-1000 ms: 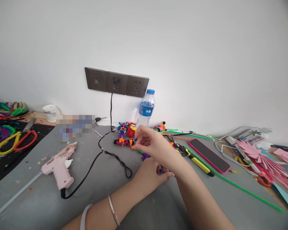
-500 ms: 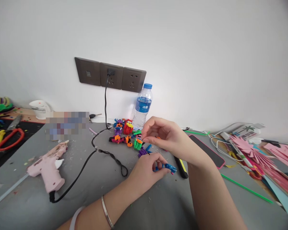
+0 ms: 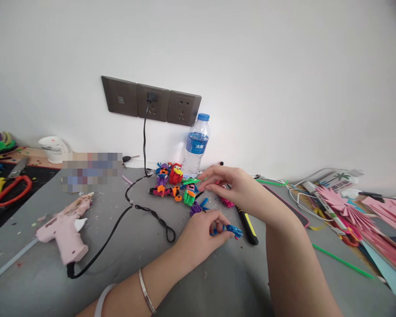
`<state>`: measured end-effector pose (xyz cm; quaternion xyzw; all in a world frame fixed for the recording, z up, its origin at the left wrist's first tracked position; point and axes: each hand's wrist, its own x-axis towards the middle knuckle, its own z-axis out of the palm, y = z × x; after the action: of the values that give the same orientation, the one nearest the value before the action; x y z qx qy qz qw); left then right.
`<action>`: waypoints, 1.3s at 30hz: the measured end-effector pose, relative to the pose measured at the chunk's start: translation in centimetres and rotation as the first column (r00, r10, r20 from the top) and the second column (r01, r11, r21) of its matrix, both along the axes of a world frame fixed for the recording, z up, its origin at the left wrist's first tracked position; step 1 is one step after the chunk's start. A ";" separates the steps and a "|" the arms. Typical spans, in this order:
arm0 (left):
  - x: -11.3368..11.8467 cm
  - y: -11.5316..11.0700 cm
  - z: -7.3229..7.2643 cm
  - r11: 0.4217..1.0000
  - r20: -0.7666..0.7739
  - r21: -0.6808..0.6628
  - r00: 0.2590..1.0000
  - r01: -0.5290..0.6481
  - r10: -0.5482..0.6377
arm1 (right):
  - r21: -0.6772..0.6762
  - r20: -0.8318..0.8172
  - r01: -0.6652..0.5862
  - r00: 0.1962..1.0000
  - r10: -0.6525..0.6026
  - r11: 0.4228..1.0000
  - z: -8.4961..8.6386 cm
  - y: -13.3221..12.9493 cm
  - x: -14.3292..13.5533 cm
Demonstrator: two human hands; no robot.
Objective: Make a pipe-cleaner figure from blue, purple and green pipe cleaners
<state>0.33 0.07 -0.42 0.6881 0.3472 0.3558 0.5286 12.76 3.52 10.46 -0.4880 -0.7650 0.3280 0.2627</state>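
Note:
My left hand [image 3: 204, 231] pinches a small blue fuzzy pipe-cleaner piece [image 3: 233, 230] between thumb and fingers, low over the table. My right hand [image 3: 229, 185] hovers above and behind it, fingers curved with a gap between thumb and fingertips. Its fingertips are beside a small figure with a green body and green hat [image 3: 189, 198]. A purple fuzzy piece [image 3: 196, 208] lies just behind my left hand. Partly hidden under my right hand is a pink fuzzy piece [image 3: 226, 201]. A thin black item shows near the right thumb; its kind is unclear.
More small figures, purple [image 3: 163, 175] and red [image 3: 176, 173], stand by a water bottle [image 3: 197, 144]. A pink glue gun [image 3: 64, 233] with a black cord lies left. A yellow-black cutter [image 3: 247, 226], phone [image 3: 284, 204], green stem [image 3: 343, 262] and pink papers [image 3: 387, 215] lie right.
My right hand has drawn back to the right and its fingers have spread, uncovering more of the green figure and the pink piece. My left hand stays put with the blue piece.

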 end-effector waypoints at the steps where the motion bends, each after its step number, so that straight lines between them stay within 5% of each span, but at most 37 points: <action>1: 0.0 0.0 0.0 1.000 0.000 -0.002 1.000 0.001 -0.001 | -0.015 0.050 0.024 0.999 -0.023 1.000 -0.1 0.1 0.0; 13: -0.1 0.0 0.2 1.000 -0.015 -0.001 1.000 -0.004 0.004 | 0.091 0.288 0.079 0.952 -0.102 0.993 -1.1 0.7 0.0; 23: -0.3 0.2 0.4 1.000 -0.017 -0.018 1.000 -0.009 0.009 | 0.298 0.085 0.343 0.920 -0.383 0.891 1.4 -1.0 1.0; 33: -0.8 0.8 0.9 0.999 -0.022 -0.010 0.998 -0.053 0.052 | 0.256 0.006 0.366 0.925 -0.380 0.895 1.3 -1.2 2.1; 39: -1.4 1.5 1.2 0.995 -0.007 -0.008 0.995 -0.104 0.104 | 0.230 -0.182 0.414 0.907 -0.379 0.881 2.6 -2.2 2.5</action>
<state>-1.10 1.62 0.76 0.6679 0.3857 0.3792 0.5112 15.30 1.34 13.06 -0.5725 -0.6661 0.1941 0.4368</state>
